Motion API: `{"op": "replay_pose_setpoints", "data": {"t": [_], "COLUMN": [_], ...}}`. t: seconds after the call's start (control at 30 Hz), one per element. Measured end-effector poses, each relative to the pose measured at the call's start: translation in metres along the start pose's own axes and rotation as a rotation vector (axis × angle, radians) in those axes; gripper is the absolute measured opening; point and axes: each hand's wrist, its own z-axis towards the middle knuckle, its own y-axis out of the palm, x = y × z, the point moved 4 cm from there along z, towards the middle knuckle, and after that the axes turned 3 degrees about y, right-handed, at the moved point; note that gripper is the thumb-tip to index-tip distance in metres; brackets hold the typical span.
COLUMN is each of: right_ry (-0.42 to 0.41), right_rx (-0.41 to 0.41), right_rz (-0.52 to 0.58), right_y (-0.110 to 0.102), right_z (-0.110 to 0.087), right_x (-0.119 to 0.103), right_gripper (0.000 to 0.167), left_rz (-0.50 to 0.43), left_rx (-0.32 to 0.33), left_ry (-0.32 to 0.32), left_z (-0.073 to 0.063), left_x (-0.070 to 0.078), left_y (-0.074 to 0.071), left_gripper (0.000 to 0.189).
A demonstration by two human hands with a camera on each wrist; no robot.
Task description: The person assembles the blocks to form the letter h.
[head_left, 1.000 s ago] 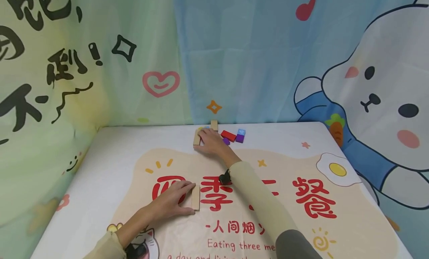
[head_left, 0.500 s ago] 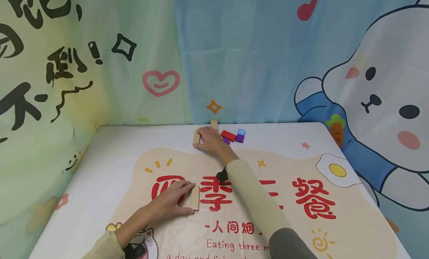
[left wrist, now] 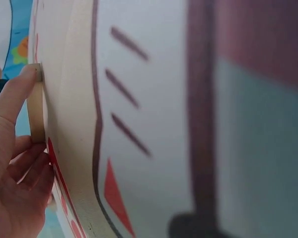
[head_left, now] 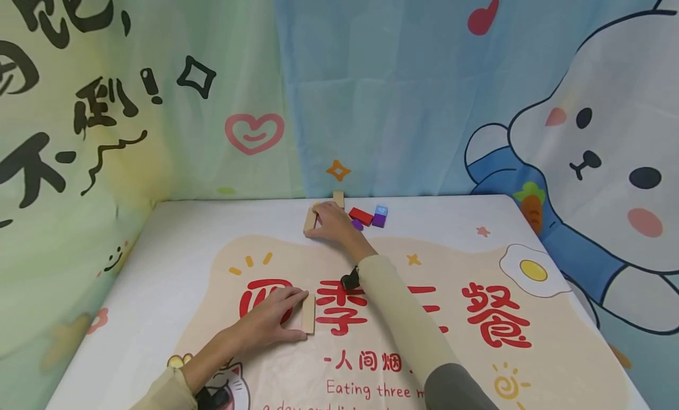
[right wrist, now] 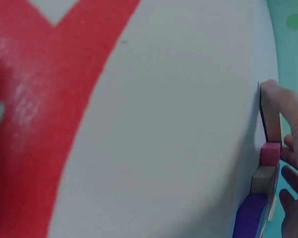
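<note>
On the table (head_left: 175, 239), the left hand (head_left: 272, 318) in front and the right hand (head_left: 338, 226) toward the far edge each pinch a piece between thumb and fingers: the near wooden block (head_left: 309, 314) and the far wooden block (head_left: 309, 221). Past the latter hand lies a red block (head_left: 361, 216) (a purple block (head_left: 379, 221) just beside it).

Bare hands (head_left: 272, 317), pale beige sleeves (head_left: 400, 310), grey right-sleeve section (head_left: 457, 389), black wrist devices (head_left: 350, 279)
</note>
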Motion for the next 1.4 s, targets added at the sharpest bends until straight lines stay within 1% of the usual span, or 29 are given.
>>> {"op": "replay_pose_setpoints", "data": {"t": [0.1,0.3,0.4,0.5,0.6,0.7,0.83,0.97,1.03,1.17,1.27,1.4], "right_ry": [-0.009,-0.033,-0.062,-0.119,-0.169,-0.198,-0.206,-0.211,-0.211,-0.221,-0.245,-0.249], "right_rx": [0.006,0.000,-0.024,-0.062,-0.115,-0.161,-0.220,-0.256,-0.254,-0.238,-0.215,-0.188], "right_rz": [0.020,0.114,0.126,0.111,0.107,0.120,0.140,0.126,0.119,0.138,0.164,0.192], "right_y": [0.000,-0.006,-0.011,-0.014,-0.016,-0.016,-0.008,0.002,0.005,0.008,0.008,0.010], "right_z": [-0.002,-0.009,-0.015,-0.025,-0.039,-0.059,-0.086,-0.101,-0.105,-0.111,-0.113,-0.114], "right_x": [0.000,-0.003,-0.005,-0.007,-0.008,-0.011,-0.015,-0.018,-0.019,-0.020,-0.022,-0.021], "right_gripper": [0.069,0.069,0.070,0.070,0.071,0.071,0.071,0.072,0.072,0.070,0.067,0.064], "left_rz": [-0.004,-0.002,-0.006,0.001,0.011,0.010,0.008,0.006,0.009,0.008,-0.001,-0.004], "left_rx": [0.000,-0.013,-0.015,-0.014,-0.019,-0.024,-0.021,-0.015,-0.010,-0.006,-0.002,0.004], "left_ry": [-0.001,-0.011,-0.014,-0.012,-0.009,-0.015,-0.021,-0.009,0.005,0.016,0.014,0.010], "left_z": [-0.001,-0.002,-0.002,-0.002,-0.001,-0.001,-0.002,-0.002,-0.002,-0.001,-0.001,-0.001], "left_x": [0.000,-0.001,-0.001,-0.001,0.000,0.000,-0.001,-0.001,0.000,-0.001,-0.001,-0.002], "left_y": [0.001,0.003,0.003,0.003,0.001,0.000,-0.001,-0.001,-0.002,-0.001,-0.001,0.000], "left_gripper": [0.082,0.083,0.084,0.083,0.084,0.084,0.084,0.085,0.084,0.084,0.084,0.084]}}
